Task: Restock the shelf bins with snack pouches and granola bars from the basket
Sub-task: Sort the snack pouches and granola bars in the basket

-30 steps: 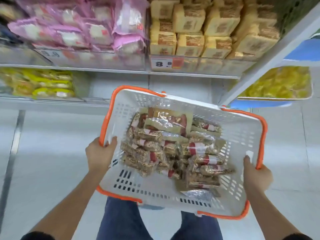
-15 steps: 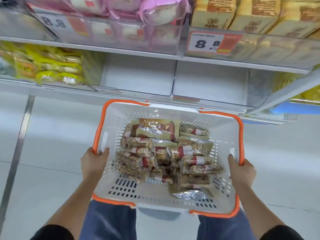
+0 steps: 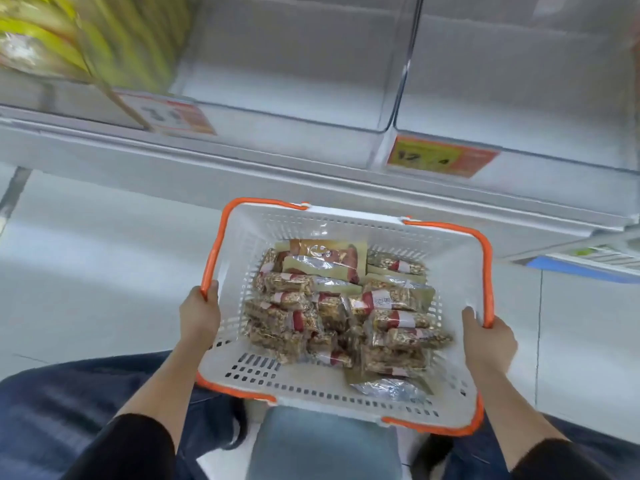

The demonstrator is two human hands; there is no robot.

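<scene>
The basket sits at six o'clock, carried low over the person's knees, its far rim just short of the shelf edge. Half a second ago it was held further back; now the two clear shelf bins, one at twelve o'clock and one at one, fill the upper view, both bare, so I judge unloading can begin. The left hand grips the left rim and the right hand the right rim. Inside lie roughly fifteen granola bars, piled too close for an exact count, and at least three snack pouches. Two price tags show, at and
</scene>
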